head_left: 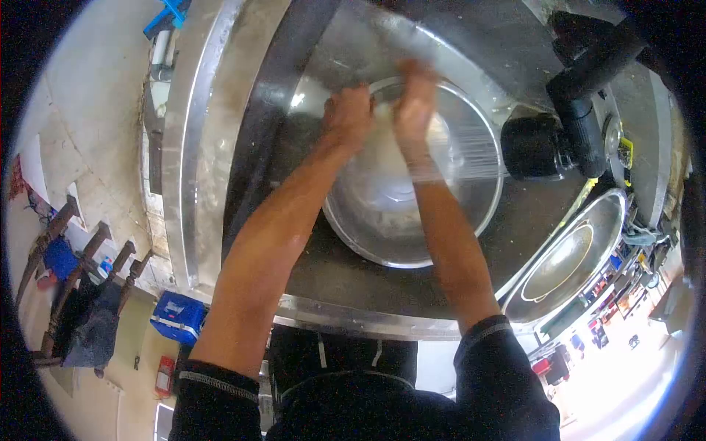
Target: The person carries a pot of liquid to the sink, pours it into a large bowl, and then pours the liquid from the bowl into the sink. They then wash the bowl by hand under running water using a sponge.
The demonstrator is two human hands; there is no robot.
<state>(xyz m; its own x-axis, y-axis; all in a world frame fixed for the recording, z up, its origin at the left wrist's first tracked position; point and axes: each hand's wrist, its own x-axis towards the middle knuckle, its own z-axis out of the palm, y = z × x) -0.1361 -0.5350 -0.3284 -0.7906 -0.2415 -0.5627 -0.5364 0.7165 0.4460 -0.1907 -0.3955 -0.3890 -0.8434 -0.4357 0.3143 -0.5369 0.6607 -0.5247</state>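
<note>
A large round metal bowl rests in a dark metal sink. Water sprays leftward in fine streams from a black shower head at the right of the bowl. Over the bowl's upper left rim is my left hand, its fingers bent round; something pale, blurred, lies beside it. My right hand is over the bowl near the spray, smeared by motion, its fingers not distinct. What either hand holds, if anything, is hidden or blurred.
Another round metal vessel stands at the right, past the sink's edge. The sink's metal rim runs along the left and front. A blue box and a red object are at lower left, near wooden furniture.
</note>
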